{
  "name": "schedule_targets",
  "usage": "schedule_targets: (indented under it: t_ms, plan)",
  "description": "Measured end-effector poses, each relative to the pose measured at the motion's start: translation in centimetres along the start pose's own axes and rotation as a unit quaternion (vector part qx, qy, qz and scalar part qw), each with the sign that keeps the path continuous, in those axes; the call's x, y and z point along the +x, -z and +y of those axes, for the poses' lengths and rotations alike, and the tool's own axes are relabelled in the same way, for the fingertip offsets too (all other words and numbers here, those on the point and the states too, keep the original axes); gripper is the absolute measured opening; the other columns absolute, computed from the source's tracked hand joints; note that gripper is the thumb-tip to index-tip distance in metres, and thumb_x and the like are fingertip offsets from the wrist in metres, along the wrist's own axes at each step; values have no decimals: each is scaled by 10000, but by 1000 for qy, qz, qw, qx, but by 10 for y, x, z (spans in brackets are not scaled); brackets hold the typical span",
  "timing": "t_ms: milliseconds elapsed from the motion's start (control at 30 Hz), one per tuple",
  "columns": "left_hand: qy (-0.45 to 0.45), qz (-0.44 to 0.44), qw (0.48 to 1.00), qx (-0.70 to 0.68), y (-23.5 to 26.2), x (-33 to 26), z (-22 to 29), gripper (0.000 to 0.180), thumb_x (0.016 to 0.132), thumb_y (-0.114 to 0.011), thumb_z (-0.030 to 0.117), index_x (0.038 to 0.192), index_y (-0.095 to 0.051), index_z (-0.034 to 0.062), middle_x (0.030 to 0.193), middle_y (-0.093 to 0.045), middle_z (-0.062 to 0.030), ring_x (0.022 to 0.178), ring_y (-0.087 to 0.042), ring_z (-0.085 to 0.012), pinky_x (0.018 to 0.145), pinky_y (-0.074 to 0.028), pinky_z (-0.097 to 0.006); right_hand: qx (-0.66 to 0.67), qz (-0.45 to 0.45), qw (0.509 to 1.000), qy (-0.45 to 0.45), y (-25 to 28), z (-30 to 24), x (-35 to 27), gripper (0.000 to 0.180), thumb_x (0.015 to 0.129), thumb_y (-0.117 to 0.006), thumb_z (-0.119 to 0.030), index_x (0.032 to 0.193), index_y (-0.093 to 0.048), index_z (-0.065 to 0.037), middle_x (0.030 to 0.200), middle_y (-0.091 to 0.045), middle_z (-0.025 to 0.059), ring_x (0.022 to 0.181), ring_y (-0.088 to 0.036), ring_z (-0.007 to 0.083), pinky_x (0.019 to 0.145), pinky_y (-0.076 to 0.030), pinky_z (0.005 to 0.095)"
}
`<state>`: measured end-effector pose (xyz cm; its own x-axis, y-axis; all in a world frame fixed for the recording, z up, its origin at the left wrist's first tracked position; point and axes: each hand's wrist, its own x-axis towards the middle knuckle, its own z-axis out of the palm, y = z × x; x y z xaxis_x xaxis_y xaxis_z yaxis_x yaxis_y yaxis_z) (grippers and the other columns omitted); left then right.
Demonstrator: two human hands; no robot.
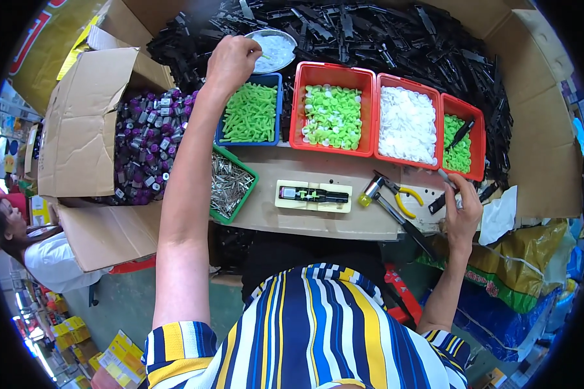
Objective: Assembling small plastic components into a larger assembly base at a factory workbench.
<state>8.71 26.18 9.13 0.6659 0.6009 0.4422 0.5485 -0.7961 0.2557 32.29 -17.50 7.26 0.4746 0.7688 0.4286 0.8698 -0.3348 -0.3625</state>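
Note:
My left hand (230,63) reaches to the far side with its fingers pinched on a small green stick, whose tip shows over a round dish (280,66) of whitish, glossy material. Just nearer is a blue bin (280,123) of similar green sticks. On the right, my right hand (463,214) is closed, thumb and finger raised around a small greyish piece (443,175) that I cannot make out clearly. Between my arms a cream holder (313,205) lies on the cardboard-covered table. In it sits a long black part (331,196) with green pieces and a silvery end.
Red bins (375,117) hold green and white small pieces. A green bin (253,183) contains metal pins. A hammer (396,211) and yellow-handled pliers (405,202) lie near my right hand. Black parts (344,29) heap behind; a carton (78,123) of purple-and-silver pieces stands left. A person (52,253) sits beyond.

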Motion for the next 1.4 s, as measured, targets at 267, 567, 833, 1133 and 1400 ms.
schedule_targets:
  t_ms: [267,567,833,1133,1400]
  plan:
    - [70,31,957,-280,48,-61,53,169,865,-726,128,966,-760,-2,809,-720,-94,704,-638,-137,656,-495,-292,270,7,962,-32,-22,-71,23,220,852,-714,43,1070,-694,23,945,-709,75,853,-652,105,779,-508,248]
    - [183,-63,823,-534,55,-148,124,161,895,-721,82,999,-739,-39,884,-683,-18,761,-561,-71,662,-436,-242,438,-31,898,33,-51,-127,32,245,787,-731,121,1018,-707,44,1005,-674,109,953,-635,160,816,-514,247]
    - [143,-106,843,-508,51,-159,134,140,911,-696,59,982,-720,-59,887,-658,-26,785,-579,-80,701,-447,-225,430,-13,901,63,-54,-127,23,256,759,-755,120,995,-718,27,989,-688,106,935,-656,175,797,-527,293]
    - [206,-161,780,-569,51,-160,138,146,912,-697,70,994,-733,-45,890,-674,-30,800,-589,-74,695,-457,-227,361,-11,925,120,-53,-129,21,270,734,-765,117,969,-720,-9,934,-686,97,843,-668,193,700,-537,290]
    - [250,-123,727,-628,48,-164,145,222,874,-741,92,1060,-731,-27,870,-683,-28,788,-612,-90,694,-484,-265,388,-41,916,92,-56,-126,21,255,744,-767,109,972,-718,6,940,-688,104,857,-665,182,711,-533,287]
